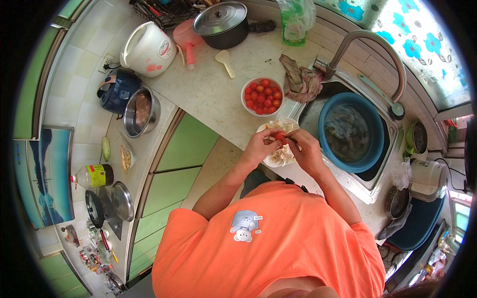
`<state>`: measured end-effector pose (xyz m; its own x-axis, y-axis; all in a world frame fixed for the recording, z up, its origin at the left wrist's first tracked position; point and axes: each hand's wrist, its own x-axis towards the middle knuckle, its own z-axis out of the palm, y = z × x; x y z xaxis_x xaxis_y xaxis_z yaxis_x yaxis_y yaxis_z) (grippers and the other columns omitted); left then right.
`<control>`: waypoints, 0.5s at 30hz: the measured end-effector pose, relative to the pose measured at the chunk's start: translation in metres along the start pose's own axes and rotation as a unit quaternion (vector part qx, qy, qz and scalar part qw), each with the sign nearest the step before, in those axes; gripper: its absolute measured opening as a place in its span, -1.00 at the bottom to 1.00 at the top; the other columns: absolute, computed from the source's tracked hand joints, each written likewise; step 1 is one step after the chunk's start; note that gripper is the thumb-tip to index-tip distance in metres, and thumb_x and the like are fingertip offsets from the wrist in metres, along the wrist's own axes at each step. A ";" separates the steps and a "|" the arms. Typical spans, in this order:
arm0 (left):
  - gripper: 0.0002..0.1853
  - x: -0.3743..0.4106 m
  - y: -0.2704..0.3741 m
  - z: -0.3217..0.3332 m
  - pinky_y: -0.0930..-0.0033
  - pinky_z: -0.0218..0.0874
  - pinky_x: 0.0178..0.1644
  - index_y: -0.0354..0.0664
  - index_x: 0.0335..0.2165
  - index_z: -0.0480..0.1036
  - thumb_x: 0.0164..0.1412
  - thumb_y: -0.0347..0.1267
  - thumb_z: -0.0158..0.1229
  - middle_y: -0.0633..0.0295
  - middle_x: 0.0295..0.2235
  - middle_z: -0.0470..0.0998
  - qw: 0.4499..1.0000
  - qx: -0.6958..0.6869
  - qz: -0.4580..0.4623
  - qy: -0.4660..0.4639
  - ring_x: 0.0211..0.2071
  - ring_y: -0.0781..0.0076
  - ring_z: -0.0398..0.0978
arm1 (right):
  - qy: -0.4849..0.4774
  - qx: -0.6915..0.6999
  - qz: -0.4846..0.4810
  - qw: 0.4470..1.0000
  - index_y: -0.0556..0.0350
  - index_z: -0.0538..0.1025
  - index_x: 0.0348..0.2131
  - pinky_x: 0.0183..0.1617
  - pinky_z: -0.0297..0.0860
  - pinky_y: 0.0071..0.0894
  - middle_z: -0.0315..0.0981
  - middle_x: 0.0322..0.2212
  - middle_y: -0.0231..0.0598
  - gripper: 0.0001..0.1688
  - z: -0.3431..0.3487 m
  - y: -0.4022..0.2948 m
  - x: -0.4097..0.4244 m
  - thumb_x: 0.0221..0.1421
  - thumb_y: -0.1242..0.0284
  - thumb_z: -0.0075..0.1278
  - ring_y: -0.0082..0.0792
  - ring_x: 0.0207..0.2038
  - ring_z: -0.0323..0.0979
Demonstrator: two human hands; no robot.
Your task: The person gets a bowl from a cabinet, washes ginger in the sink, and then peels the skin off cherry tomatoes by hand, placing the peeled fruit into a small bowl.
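Observation:
Between my two hands is a small red tomato [280, 138], above a white dish [274, 161] that holds pale, papery peelings. My left hand [264, 144] grips the tomato from the left with its fingertips. My right hand [303, 147] meets it from the right, the thumb and fingers pinched together at the tomato; whether something thin is between them is too small to tell. A white bowl [244, 97] full of small red tomatoes [262, 97] stands just beyond the dish. A crumpled cloth [303, 83] lies to the right of that bowl.
At right, a blue basin [323, 149] of cloudy water sits in the steel sink [311, 100] under a curved faucet [372, 35]. Farther back stand a lidded pot [221, 26], a white rice cooker [149, 50] and a pale scoop [224, 62]. A steel bowl [153, 123] with meat is at left.

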<state>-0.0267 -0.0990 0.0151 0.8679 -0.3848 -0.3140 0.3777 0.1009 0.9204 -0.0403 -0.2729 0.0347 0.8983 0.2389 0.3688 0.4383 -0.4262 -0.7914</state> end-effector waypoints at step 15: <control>-0.64 0.002 0.001 -0.001 0.50 0.32 -0.17 -0.27 -0.15 0.22 0.02 -0.56 0.04 0.19 -0.26 0.31 0.980 -0.196 -0.028 0.005 -0.28 0.43 0.41 | 0.067 0.413 0.298 0.858 0.31 0.45 -0.34 -0.26 0.30 -0.65 0.45 -0.44 -0.32 -0.79 0.011 0.012 -0.012 0.04 0.49 -0.05 -0.61 -0.38 0.36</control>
<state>-0.0247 -0.0989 0.0152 0.8445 -0.3913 -0.3657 0.5185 0.4258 0.7415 -0.0458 -0.2715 0.0155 0.9750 0.0674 -0.2118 -0.2220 0.3389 -0.9143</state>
